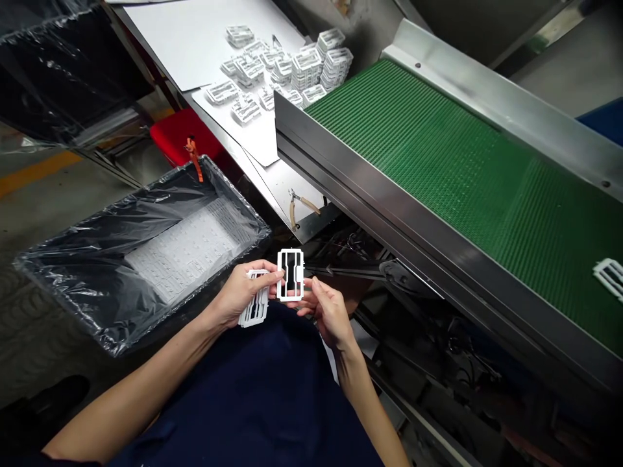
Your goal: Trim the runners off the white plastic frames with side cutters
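Note:
My left hand (243, 290) is closed on white plastic frames: a small stack (255, 311) hangs under its palm, and its thumb and fingers reach the left edge of one upright frame (291, 253). My right hand (331, 310) touches that same frame at its lower right edge, fingers bent and thumb near the side. This frame has long openings and small stubs along its right side. Both hands are in front of the dark blue clothing, close together. The fingertips behind the frame are partly hidden.
A bin lined with black plastic (111, 227) holds stacked white parts (187, 250) at left. Piled frames (248, 68) and tan-handled cutters (293, 211) lie on the table (165, 39). The green conveyor (438, 149) at right carries another frame (610, 277). A red stool (170, 136) stands behind the bin.

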A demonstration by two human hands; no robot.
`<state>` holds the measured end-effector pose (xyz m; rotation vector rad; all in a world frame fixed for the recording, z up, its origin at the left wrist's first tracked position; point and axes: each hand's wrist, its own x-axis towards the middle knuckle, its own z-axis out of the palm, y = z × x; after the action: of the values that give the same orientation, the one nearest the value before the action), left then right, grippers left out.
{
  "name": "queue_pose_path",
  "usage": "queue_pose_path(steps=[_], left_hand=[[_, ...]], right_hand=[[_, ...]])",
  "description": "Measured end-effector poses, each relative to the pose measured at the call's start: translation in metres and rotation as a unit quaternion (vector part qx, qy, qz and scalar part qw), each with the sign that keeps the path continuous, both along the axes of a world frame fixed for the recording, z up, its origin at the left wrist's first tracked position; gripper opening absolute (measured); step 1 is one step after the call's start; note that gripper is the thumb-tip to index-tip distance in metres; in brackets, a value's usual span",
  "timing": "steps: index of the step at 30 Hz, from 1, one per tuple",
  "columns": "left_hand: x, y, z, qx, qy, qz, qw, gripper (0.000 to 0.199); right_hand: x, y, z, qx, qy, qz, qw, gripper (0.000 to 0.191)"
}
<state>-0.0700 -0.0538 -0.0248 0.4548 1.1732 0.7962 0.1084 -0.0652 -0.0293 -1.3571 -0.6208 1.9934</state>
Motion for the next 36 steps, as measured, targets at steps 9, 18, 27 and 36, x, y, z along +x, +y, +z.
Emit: queue_pose_path(steps=[9, 18, 27, 36], left_hand=[[-0.008, 0.002, 0.0, 0.002, 0.002, 0.012, 1.0, 0.019], [-0.017, -0.001, 0.001, -0.004, 0.004, 0.009, 1.0, 0.019], [-0.017, -0.002, 0.0, -0.002, -0.012, 0.02, 1.0, 0.02], [-0.015, -0.002, 0.013, 0.0, 0.028, 0.026, 0.999, 0.02]], right_hand=[[-0.013, 0.008, 0.0, -0.017, 0.005, -0.002, 1.0, 0.039], [-0.023, 0.007, -0.001, -0.011, 0.005, -0.003, 1.0, 0.037], [-0.023, 0.004, -0.003, 0.015, -0.022, 0.018, 0.999, 0.036], [-0.024, 0.007, 0.002, 0.008, -0.001, 0.003, 1.0, 0.035]])
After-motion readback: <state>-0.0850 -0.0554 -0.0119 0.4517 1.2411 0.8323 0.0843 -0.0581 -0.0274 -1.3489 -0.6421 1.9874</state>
